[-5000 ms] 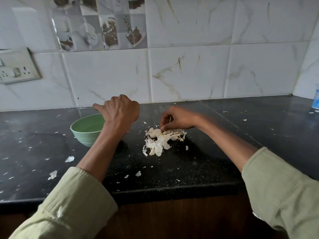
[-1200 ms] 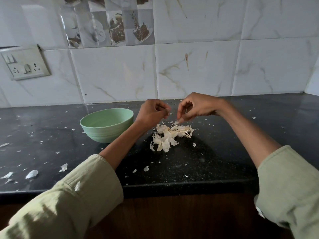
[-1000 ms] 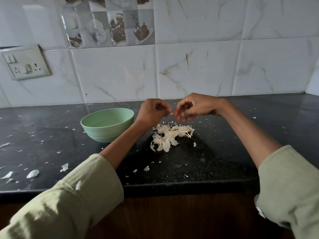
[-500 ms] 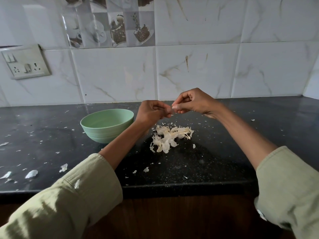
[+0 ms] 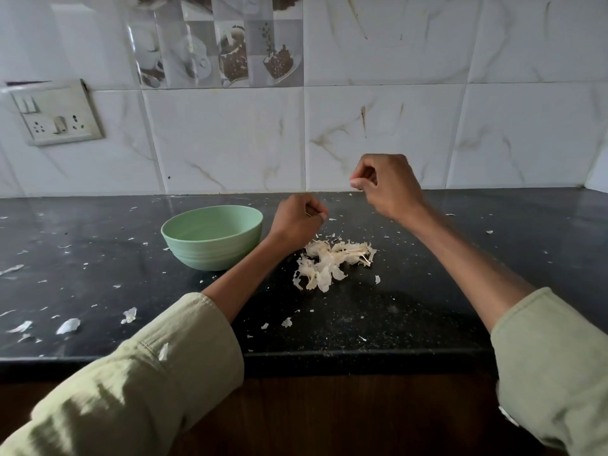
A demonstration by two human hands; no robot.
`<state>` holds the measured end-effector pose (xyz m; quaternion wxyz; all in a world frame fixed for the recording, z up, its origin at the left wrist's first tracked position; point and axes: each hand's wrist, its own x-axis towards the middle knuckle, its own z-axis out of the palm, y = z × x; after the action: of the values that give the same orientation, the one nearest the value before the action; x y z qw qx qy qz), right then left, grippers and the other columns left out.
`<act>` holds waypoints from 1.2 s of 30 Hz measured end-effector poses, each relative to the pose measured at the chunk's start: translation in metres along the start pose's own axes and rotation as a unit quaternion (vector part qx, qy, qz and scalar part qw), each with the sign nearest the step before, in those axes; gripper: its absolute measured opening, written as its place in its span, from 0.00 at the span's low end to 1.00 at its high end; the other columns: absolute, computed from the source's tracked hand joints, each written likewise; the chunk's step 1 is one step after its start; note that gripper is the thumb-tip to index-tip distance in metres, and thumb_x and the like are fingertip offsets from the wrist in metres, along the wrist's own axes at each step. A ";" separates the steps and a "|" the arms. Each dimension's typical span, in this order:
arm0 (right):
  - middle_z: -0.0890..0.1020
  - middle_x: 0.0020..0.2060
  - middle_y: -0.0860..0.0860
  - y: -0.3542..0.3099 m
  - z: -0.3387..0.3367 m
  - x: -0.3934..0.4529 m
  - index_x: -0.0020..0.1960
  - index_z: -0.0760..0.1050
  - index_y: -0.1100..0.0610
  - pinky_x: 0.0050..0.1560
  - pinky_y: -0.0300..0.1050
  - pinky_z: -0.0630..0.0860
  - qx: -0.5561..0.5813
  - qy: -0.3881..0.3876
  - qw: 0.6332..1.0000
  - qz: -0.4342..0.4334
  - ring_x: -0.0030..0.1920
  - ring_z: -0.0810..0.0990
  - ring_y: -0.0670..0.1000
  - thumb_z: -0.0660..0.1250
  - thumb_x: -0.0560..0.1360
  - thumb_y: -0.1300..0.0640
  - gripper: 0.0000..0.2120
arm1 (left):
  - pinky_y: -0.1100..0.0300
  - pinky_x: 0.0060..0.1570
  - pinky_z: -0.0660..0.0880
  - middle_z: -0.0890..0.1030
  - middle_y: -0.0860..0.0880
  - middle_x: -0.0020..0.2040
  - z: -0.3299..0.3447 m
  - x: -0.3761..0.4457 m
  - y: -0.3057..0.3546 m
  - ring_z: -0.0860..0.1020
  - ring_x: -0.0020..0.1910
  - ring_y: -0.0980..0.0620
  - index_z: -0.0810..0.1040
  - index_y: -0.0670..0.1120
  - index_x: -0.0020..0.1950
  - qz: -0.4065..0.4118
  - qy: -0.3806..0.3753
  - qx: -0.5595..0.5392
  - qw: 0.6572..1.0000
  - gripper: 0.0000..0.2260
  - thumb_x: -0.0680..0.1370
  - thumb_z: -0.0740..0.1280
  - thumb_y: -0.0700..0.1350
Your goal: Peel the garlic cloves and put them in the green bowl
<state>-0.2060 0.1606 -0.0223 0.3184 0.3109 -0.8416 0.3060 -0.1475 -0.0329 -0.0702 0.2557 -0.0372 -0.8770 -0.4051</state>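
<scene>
Two hands are raised above the counter, and we note them apart from one another. We find the left hand [image 5: 297, 218] curled into a loose fist just right of the green bowl [image 5: 213, 236], its fingertips drawn together on something too small to identify; a garlic clove is likely, though we cannot confirm one. The right hand [image 5: 388, 185] is lifted higher, thumb and forefinger pinched together, and whether a shred of skin sits between them we cannot tell.

We judge the step in hand to be the stripping of skin from a clove. The next move, in our view, calls for the last skin to be dropped and the left hand to carry over the bowl's rim, which lies close beside it.

Our count: one bowl, upright, its visible interior showing no cloves, the bottom hidden from us; one pile of peels [image 5: 332, 263] on the black countertop [image 5: 460, 291] beneath the hands; many loose flakes scattered across the surface, uncounted; one wall socket [image 5: 56, 115] on the tiles.
</scene>
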 end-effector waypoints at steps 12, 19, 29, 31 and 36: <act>0.87 0.40 0.50 -0.003 0.011 -0.012 0.47 0.84 0.57 0.46 0.41 0.84 0.058 -0.200 0.976 0.062 0.39 0.86 0.45 0.78 0.73 0.63 0.05 | 0.66 0.43 0.76 0.85 0.53 0.44 0.002 -0.001 0.001 0.81 0.42 0.59 0.85 0.45 0.49 0.038 -0.013 0.012 0.999 0.03 0.78 0.76 0.42; 0.87 0.43 0.63 -0.004 0.005 -0.008 0.55 0.81 0.70 0.47 0.46 0.85 0.298 -0.176 0.932 0.106 0.44 0.88 0.57 0.75 0.75 0.67 0.10 | 0.65 0.41 0.77 0.87 0.49 0.40 -0.001 0.002 0.003 0.83 0.40 0.54 0.85 0.43 0.48 0.048 0.024 -0.043 0.998 0.05 0.78 0.77 0.45; 0.87 0.46 0.62 -0.004 0.006 -0.006 0.55 0.82 0.67 0.54 0.53 0.85 0.307 -0.180 0.929 0.105 0.50 0.87 0.61 0.77 0.74 0.64 0.12 | 0.70 0.39 0.75 0.87 0.45 0.43 -0.009 0.002 0.005 0.82 0.38 0.60 0.85 0.41 0.51 -0.001 -0.019 -0.137 0.990 0.06 0.78 0.76 0.43; 0.87 0.46 0.60 -0.004 0.007 -0.005 0.55 0.83 0.65 0.53 0.51 0.85 0.298 -0.169 0.934 0.103 0.48 0.87 0.57 0.77 0.75 0.63 0.10 | 0.72 0.37 0.73 0.86 0.46 0.43 -0.010 0.002 0.006 0.82 0.37 0.62 0.85 0.41 0.51 -0.006 -0.023 -0.146 0.989 0.05 0.79 0.76 0.42; 0.87 0.46 0.60 -0.004 0.008 -0.005 0.55 0.83 0.65 0.52 0.49 0.85 0.302 -0.165 0.933 0.107 0.45 0.86 0.55 0.76 0.75 0.62 0.10 | 0.74 0.37 0.72 0.86 0.49 0.42 -0.013 0.000 0.007 0.82 0.37 0.63 0.85 0.44 0.48 -0.014 -0.034 -0.164 0.986 0.01 0.80 0.74 0.41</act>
<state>-0.2030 0.1543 -0.0293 0.0318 0.3463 -0.7784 0.5227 -0.1406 -0.0377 -0.0585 0.2109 -0.0800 -0.8070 -0.5458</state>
